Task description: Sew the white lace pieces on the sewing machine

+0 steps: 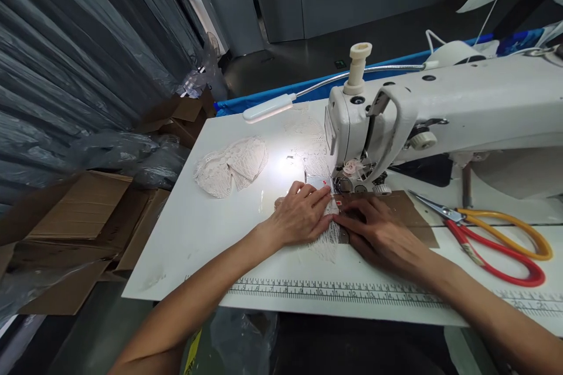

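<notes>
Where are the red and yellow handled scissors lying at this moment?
In the head view, the red and yellow handled scissors lie on the white table, right of the right hand, below the sewing machine's arm.

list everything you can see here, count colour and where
sewing machine: 1, white, right side of the table
lamp: 1, white head on a bendy metal neck, over the table's far edge
table: 1, white, with a printed ruler along the near edge
lace piece: 1, off-white, under both hands at the needle
lace stack: 1 pile, off-white, table's left half
scissors: 1 pair, red and yellow handles, right of the hands
cardboard boxes: several, brown, floor at left
plastic bags: several, clear, by the boxes
left hand: flat on the lace
right hand: flat, fingertips on the lace
</notes>
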The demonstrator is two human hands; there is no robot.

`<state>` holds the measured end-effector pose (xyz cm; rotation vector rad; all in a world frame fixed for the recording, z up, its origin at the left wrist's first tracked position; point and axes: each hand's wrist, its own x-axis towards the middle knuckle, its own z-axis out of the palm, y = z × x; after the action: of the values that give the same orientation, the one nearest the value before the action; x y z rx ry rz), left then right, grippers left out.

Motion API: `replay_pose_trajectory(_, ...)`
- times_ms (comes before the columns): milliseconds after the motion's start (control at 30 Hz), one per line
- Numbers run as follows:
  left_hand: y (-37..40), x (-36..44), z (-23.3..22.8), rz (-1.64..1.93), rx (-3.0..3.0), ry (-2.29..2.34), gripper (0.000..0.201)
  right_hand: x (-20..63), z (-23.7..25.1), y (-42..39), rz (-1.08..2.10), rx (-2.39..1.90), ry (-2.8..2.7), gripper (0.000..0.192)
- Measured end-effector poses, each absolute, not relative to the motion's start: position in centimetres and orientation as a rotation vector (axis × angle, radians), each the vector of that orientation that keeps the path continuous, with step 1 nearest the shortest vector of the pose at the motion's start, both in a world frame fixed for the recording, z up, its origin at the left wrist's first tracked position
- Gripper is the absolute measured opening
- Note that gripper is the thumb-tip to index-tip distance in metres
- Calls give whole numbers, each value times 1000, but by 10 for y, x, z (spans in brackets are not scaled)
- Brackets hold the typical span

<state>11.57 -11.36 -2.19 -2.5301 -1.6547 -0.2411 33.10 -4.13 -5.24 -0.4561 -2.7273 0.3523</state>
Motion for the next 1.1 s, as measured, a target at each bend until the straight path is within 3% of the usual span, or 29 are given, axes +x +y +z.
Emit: replay_pose_trajectory(1100,-105,112,-32,-461,-2597,-1797,42,329,-60,-32,449,-514,-2607,44)
